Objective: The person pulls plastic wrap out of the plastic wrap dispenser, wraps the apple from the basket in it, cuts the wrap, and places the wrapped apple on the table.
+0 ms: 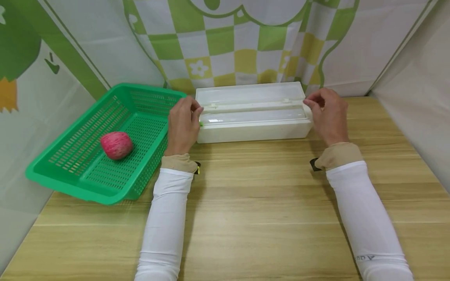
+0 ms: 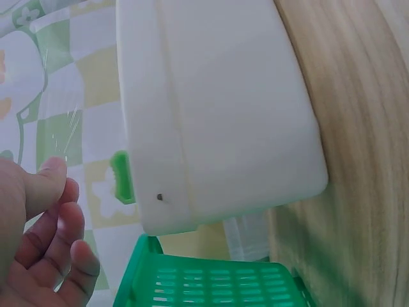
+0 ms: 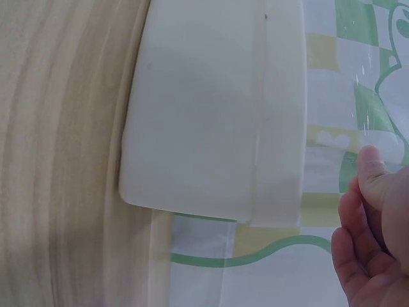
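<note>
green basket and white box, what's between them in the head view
In the head view, the left hand lies between the green basket and the white box.

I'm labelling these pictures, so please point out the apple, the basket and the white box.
Apple (image 1: pixel 116 145): head view, middle of its visible side.
Basket (image 1: pixel 70 189): head view, on the near rim.
White box (image 1: pixel 254 132): head view, middle of its front wall.

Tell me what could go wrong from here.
The clear film may slip or fold onto itself, since the left hand and right hand pinch it only by their fingertips. The box might slide if the film is pulled hard, as neither hand steadies it. The left hand could also knock the basket close beside it, rolling the apple.
</note>
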A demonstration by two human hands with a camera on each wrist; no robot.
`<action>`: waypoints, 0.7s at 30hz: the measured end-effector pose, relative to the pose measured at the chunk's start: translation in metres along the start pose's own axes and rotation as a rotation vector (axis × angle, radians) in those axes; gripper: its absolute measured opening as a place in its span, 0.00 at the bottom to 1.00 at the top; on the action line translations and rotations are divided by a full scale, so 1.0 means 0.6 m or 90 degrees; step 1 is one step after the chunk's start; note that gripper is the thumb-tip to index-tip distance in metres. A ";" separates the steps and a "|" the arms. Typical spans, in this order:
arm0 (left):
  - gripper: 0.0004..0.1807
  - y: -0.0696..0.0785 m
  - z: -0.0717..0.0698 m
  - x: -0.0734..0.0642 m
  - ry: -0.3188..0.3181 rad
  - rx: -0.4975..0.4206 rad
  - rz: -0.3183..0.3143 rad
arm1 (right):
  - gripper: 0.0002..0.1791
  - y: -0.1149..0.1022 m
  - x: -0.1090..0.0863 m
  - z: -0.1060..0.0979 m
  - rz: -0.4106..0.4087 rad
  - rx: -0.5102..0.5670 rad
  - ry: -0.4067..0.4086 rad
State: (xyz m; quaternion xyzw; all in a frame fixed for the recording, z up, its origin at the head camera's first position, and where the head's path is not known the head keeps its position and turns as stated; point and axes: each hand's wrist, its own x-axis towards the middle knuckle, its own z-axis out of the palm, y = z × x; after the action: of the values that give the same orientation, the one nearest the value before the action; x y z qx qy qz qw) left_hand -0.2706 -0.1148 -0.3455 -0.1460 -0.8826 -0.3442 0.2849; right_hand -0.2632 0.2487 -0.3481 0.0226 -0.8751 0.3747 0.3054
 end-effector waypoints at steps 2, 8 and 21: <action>0.07 0.001 -0.002 0.001 0.000 -0.005 -0.003 | 0.11 -0.002 0.000 -0.003 0.002 0.001 -0.001; 0.08 0.006 -0.008 0.002 -0.003 -0.004 -0.002 | 0.11 -0.008 0.000 -0.008 0.005 0.010 -0.001; 0.09 0.019 -0.020 0.003 0.012 -0.010 0.006 | 0.13 -0.016 0.003 -0.016 -0.006 0.000 0.015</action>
State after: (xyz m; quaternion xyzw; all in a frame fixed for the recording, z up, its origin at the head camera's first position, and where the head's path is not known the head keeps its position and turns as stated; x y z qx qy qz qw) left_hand -0.2620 -0.1150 -0.3311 -0.1495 -0.8763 -0.3512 0.2939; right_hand -0.2571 0.2485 -0.3359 0.0221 -0.8712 0.3738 0.3174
